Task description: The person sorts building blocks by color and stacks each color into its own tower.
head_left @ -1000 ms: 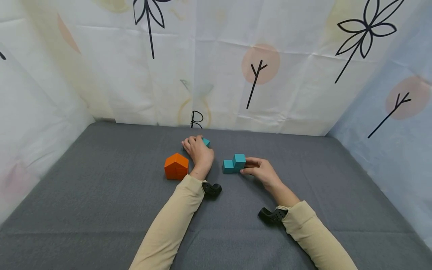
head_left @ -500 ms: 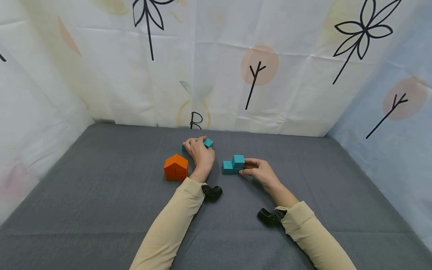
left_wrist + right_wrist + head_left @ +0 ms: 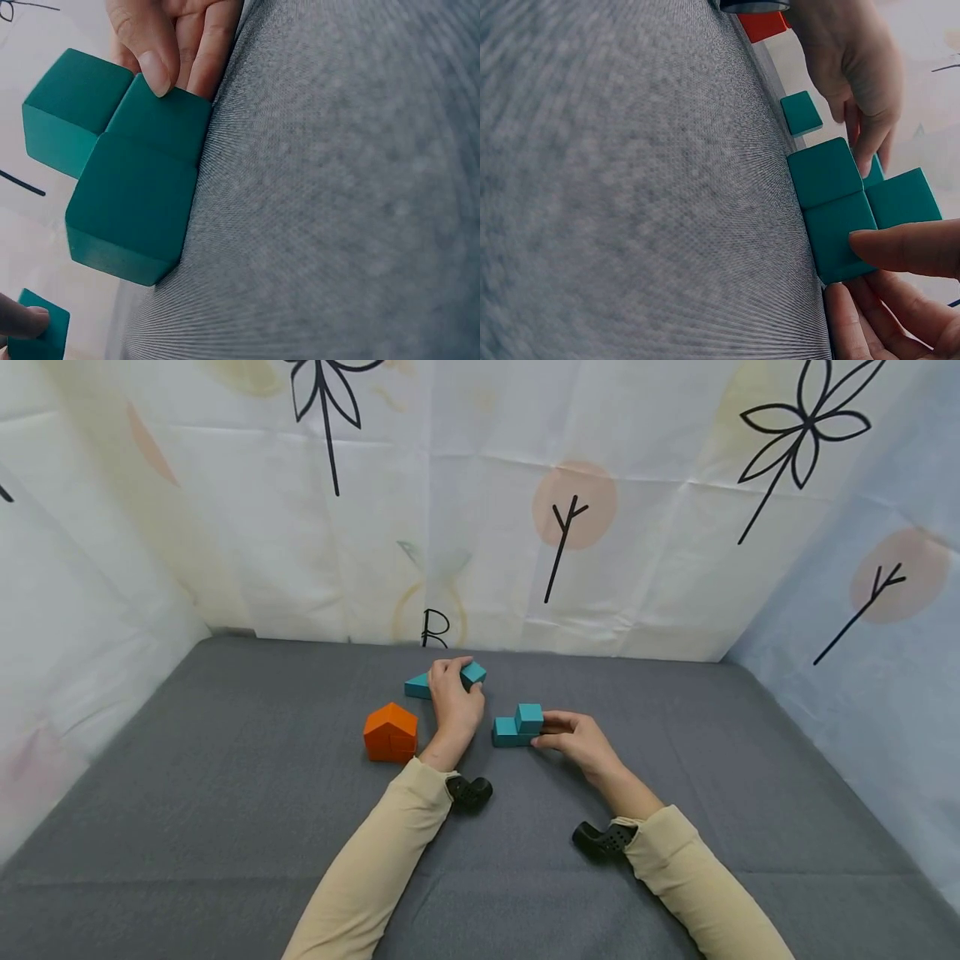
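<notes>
My left hand (image 3: 455,693) pinches a small teal block (image 3: 473,674) at the far side of the table, its thumb lying on the block (image 3: 46,337) in the left wrist view. Just left of that hand lies a teal wedge-shaped block (image 3: 417,687), partly covered by the fingers. My right hand (image 3: 577,742) grips the right end of a stepped stack of teal blocks (image 3: 516,732). This stack has a low base and one cube (image 3: 530,717) on top at the right. In the right wrist view the thumb (image 3: 900,247) presses the near face, other fingers beside the end.
An orange house-shaped group of blocks (image 3: 391,733) stands left of my left forearm. Dark grey cloth (image 3: 247,793) covers the table. Printed white fabric (image 3: 480,510) hangs behind it and along both sides. Each wrist wears a black camera mount (image 3: 471,792).
My left hand has shifted right with the small teal block, uncovering more of the teal wedge on its left. The right hand and the stepped stack stay in place.
</notes>
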`<state>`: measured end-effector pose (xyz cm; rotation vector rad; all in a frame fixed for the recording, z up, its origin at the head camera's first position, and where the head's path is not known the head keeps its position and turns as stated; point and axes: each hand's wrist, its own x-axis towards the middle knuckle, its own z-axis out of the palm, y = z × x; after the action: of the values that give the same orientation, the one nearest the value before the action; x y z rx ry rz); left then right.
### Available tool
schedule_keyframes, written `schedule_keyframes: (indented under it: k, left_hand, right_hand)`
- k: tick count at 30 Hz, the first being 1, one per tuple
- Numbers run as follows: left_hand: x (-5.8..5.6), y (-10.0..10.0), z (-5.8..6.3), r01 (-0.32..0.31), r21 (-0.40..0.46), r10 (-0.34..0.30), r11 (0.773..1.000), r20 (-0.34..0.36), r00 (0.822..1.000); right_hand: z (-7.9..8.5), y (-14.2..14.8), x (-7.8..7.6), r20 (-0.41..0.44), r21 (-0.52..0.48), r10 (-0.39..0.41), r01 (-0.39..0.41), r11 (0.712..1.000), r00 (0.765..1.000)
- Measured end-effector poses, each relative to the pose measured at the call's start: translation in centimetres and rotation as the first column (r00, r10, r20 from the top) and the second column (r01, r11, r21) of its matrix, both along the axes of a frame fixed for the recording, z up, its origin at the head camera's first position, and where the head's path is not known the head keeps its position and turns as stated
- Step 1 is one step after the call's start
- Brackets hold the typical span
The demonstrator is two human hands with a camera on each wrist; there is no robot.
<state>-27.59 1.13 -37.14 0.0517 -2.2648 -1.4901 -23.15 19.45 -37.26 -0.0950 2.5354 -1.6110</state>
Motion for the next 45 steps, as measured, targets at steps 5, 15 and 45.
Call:
schedule_keyframes:
  k: [5, 15, 45]
  left_hand:
    - [0.2, 0.0, 0.1, 0.050, 0.042, -0.050, 0.998, 0.001, 0.999]
    - [0.6, -0.5, 0.2, 0.161, 0.047, -0.164, 0.986, 0.050, 0.985]
    - [3.4, -1.5, 0.8, 0.421, 0.011, -0.416, 0.907, 0.169, 0.893]
  right_hand:
    - [0.0, 0.1, 0.0, 0.009, -0.002, 0.007, -0.007, 1.000, 1.000]
    - [0.2, 0.1, 0.0, 0.003, 0.002, 0.012, -0.012, 1.000, 1.000]
    - [0.2, 0.0, -0.1, 0.000, 0.016, -0.002, 0.002, 1.000, 1.000]
